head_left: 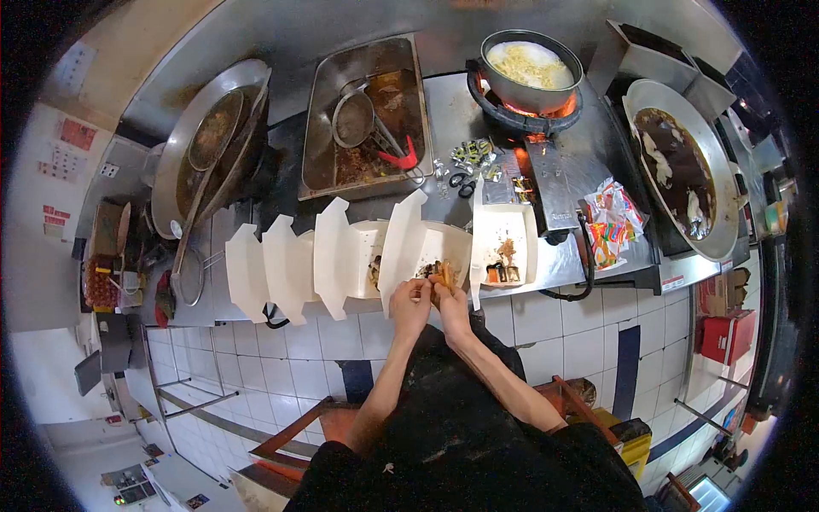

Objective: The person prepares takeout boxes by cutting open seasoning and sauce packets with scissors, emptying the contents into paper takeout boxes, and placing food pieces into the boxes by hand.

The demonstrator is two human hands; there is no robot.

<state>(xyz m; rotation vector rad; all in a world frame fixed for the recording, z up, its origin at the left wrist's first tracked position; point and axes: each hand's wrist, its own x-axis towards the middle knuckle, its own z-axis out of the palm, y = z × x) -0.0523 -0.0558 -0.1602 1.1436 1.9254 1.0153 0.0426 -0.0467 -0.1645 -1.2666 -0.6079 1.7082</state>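
Several open white takeaway boxes stand in a row along the counter's front edge. My left hand [411,303] is at the front of the middle box [450,241], its fingers closed together. Beside it my right hand [450,308] pinches a small orange-brown item [445,276] over the dark food in that box. Whether my left fingers also grip this item is too small to tell. The box to the right [505,226] holds brown crumbs and dark pieces with orange bits. Some dark food shows in the box to the left [368,256].
A pot of noodles [531,68] sits over a lit burner. Behind the boxes are a metal tray [317,111] with a strainer, and black scissors [461,184]. Colourful packets [612,220] lie on the right. Large woks stand at left [166,162] and right [723,171].
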